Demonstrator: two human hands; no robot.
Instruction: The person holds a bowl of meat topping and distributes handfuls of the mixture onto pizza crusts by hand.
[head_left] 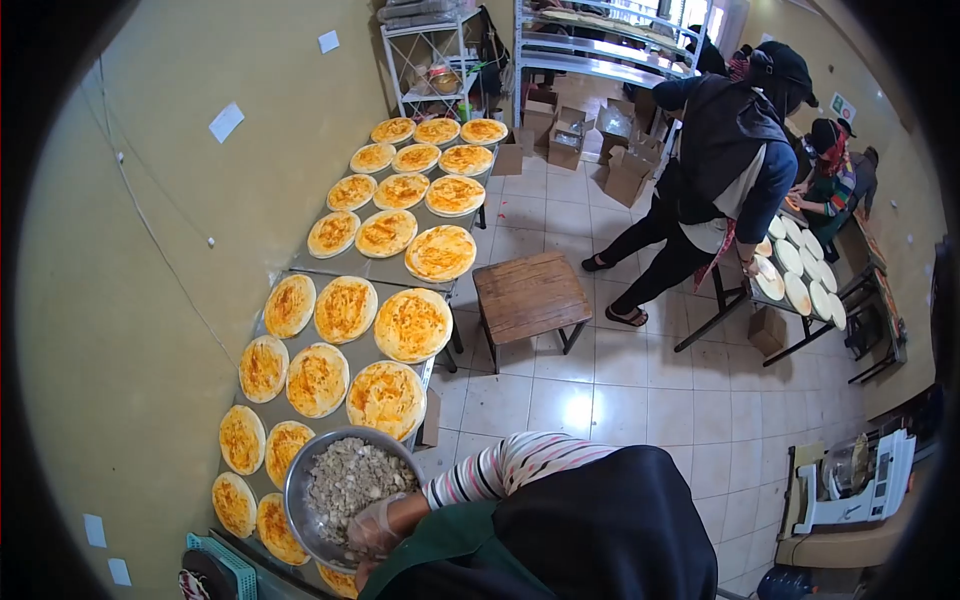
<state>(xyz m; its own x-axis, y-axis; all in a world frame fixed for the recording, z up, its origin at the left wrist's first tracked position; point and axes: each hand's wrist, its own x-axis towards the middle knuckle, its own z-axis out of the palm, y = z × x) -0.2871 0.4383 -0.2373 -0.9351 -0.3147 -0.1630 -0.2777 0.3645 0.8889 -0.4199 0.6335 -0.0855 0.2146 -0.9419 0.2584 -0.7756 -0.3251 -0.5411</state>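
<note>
Wooden stool (533, 297) seen on tiled flr (625, 410); cardboard boxes (628, 178) & metal rack (600, 65) seen beyond stool, capped person (725, 150) seen to its R, white machine (880, 485) set farther R, paper notes (227, 121) fixed to wall (150, 300), stool's L.

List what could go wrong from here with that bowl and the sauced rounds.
The metal bowl covers parts of several sauced rounds from this view; if it drops or drags, it could smear them.
The crumbly topping lies loose around the gloved hand, so some might spill out.
One large round lies by the edge of the table, near the striped sleeve, and could get nudged.
</note>
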